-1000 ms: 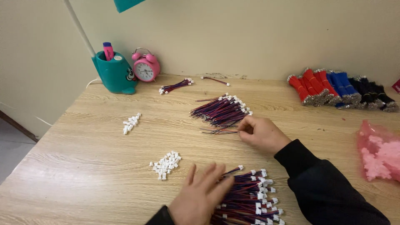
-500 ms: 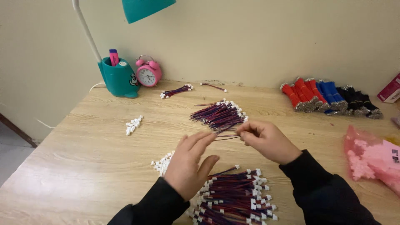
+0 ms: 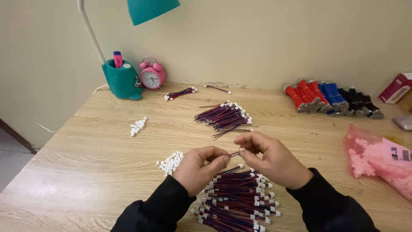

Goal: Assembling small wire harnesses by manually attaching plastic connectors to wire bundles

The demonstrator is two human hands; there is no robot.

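Both hands have drawn together since a moment ago, when the left hand (image 3: 199, 167) was lifting off the near pile and the right hand (image 3: 270, 159) sat by the far bundle. Under them spreads the wooden table (image 3: 86, 163). Directly below the wrists lies the large heap of red-and-blue wire leads (image 3: 238, 199); beyond the fingertips sits a smaller bundle of leads (image 3: 223, 117). Left of the left hand is a cluster of white connectors (image 3: 171, 162). Between the pinched fingertips of both hands hangs a single short wire lead (image 3: 234, 153).
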